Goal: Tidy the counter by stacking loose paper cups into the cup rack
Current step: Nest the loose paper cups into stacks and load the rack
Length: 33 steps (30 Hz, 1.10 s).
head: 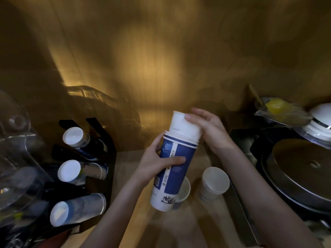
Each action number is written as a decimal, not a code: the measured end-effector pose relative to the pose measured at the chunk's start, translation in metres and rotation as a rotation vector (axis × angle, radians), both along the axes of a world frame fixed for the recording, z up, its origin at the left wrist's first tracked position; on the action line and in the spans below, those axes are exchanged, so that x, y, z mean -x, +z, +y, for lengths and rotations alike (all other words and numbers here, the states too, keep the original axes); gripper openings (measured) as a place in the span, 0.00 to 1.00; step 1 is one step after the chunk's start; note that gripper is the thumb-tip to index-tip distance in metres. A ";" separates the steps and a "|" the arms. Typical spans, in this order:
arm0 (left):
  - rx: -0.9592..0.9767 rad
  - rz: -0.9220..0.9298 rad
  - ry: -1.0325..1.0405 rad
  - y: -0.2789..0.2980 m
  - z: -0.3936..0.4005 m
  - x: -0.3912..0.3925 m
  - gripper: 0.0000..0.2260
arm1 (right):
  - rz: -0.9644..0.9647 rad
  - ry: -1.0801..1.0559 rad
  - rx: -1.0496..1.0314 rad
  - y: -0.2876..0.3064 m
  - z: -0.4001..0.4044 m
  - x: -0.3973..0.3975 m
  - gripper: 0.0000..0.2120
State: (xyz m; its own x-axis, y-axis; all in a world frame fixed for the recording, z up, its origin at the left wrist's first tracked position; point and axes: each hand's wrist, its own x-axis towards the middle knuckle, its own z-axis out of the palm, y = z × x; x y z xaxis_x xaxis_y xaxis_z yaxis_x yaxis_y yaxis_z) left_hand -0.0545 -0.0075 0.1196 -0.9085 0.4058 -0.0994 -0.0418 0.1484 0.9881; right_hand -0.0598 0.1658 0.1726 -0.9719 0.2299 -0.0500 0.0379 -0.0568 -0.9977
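A tall stack of blue-and-white paper cups (174,169) is held upright above the counter, bottom end up. My left hand (157,163) wraps around its blue middle. My right hand (206,127) grips the white cup (184,126) at the top of the stack, partly nested in it. A short stack of plain white cups (214,183) stands on the counter to the right. Another white cup (183,193) sits partly hidden behind the held stack. The black cup rack (105,140) at the left holds three rows of cups lying on their sides, bottoms toward me.
A clear plastic container (16,158) fills the far left. At the right lie a round metal pan with a lid (300,169), white bowls (320,120) and a dish with something yellow (279,110). The wooden counter (179,228) runs between rack and pan.
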 end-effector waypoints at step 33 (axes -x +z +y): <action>0.009 -0.328 -0.236 -0.082 0.046 -0.085 0.33 | -0.268 -0.177 -0.761 -0.196 0.065 -0.085 0.38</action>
